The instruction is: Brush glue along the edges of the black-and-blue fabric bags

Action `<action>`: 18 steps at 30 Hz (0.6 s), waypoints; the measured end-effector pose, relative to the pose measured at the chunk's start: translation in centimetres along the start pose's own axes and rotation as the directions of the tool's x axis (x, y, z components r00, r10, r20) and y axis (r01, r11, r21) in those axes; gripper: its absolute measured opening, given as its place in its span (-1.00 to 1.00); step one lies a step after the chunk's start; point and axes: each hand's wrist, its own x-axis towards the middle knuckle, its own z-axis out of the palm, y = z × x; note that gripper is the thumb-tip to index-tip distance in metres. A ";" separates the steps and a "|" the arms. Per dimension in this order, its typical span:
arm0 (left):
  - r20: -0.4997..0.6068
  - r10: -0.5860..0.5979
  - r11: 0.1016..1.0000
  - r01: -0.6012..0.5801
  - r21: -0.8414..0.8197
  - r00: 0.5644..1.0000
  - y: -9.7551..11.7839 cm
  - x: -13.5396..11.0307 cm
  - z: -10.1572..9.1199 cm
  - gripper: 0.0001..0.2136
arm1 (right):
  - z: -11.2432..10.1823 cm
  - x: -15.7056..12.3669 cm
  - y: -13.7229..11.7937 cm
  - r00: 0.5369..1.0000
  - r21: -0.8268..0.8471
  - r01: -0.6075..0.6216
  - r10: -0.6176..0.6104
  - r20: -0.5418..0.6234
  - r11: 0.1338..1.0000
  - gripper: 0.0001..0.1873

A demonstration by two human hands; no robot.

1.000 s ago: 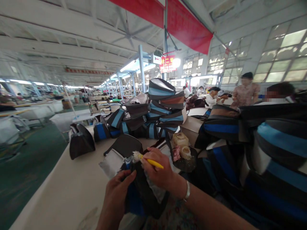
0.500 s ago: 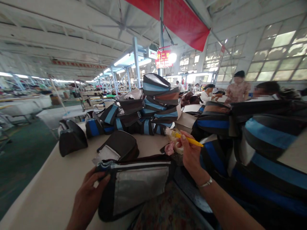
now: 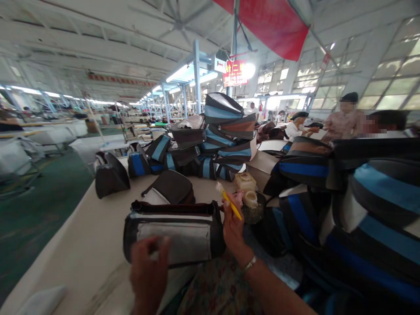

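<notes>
Head view, bag: the dark bag point(image 3: 173, 243) with a pale panel lies on its side at the near part of the counter point(image 3: 78, 236).
Left hand: the left hand point(image 3: 149, 262) is blurred before the panel, thumb and fingers apart; contact cannot be told.
Right hand: the right hand point(image 3: 233, 225) grips a yellow brush point(image 3: 233, 208), bristles up, by the bag's right end.
Behind: another dark bag point(image 3: 175, 186) lies near.
Right side: a pale jar point(image 3: 245, 181) stands near striped bags point(image 3: 303, 169).

The bag point(image 3: 183, 236) looks matt cloth, the brush handle point(image 3: 232, 206) smooth plastic.
</notes>
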 end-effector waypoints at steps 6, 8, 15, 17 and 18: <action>0.143 0.097 0.962 -0.056 -0.268 0.985 6.9 -6.6 3.9 -0.51 | 1.7 -2.5 -2.3 0.996 0.080 -0.085 0.084 0.015 0.993 -0.44; 0.112 0.016 0.961 0.016 -0.274 0.994 7.8 -6.4 3.6 -0.49 | 2.2 -3.6 -3.3 0.993 0.108 -0.111 0.108 0.037 0.988 -0.44; 0.010 -0.144 0.965 0.143 -0.220 0.990 8.5 -3.9 -0.2 -0.61 | 3.4 -6.6 -6.0 0.968 0.214 -0.208 0.170 0.183 0.955 -0.52; -0.015 -0.108 0.971 0.103 -0.216 0.994 8.2 -3.6 -1.1 -0.66 | 3.1 -6.5 -6.5 0.975 0.193 -0.147 0.109 0.195 0.970 -0.58; -0.021 -0.081 0.974 0.075 -0.216 0.996 8.0 -3.4 -1.6 -0.68 | 2.8 -6.2 -6.9 0.979 0.166 -0.091 0.057 0.197 0.982 -0.63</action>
